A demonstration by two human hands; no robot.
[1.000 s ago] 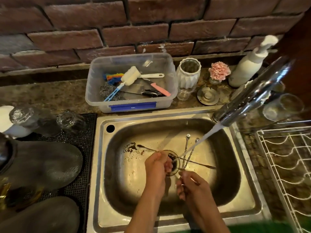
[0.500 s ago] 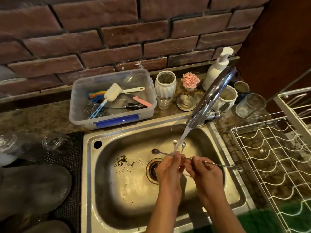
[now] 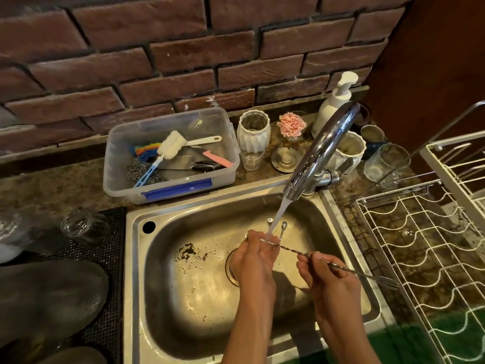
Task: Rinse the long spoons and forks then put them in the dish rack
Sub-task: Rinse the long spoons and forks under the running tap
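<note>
Over the steel sink point(image 3: 168, 306) I hold a long twisted metal fork point(image 3: 349, 269) crosswise under the running water from the tap point(image 3: 322, 151). My left hand point(image 3: 253, 258) grips its spoon end under the stream. My right hand point(image 3: 328, 274) pinches the shaft near the middle, and the tines stick out to the right toward the white wire dish rack point(image 3: 425, 248). Two more long spoons point(image 3: 282, 229) lean in the sink behind my left hand.
A clear plastic tub point(image 3: 223, 177) with brushes and a scourer stands behind the sink. White vases, a pink flower, a soap pump point(image 3: 336, 101) and glasses point(image 3: 385, 164) crowd the back right counter. Upturned glasses and dark plates lie on the black mat point(image 3: 115, 258) at left. Crumbs dot the sink floor.
Both hands lifted the long fork from the sink floor into the water stream. The hands have moved apart along the shaft, with the left hand now rubbing the spoon end under the water.
</note>
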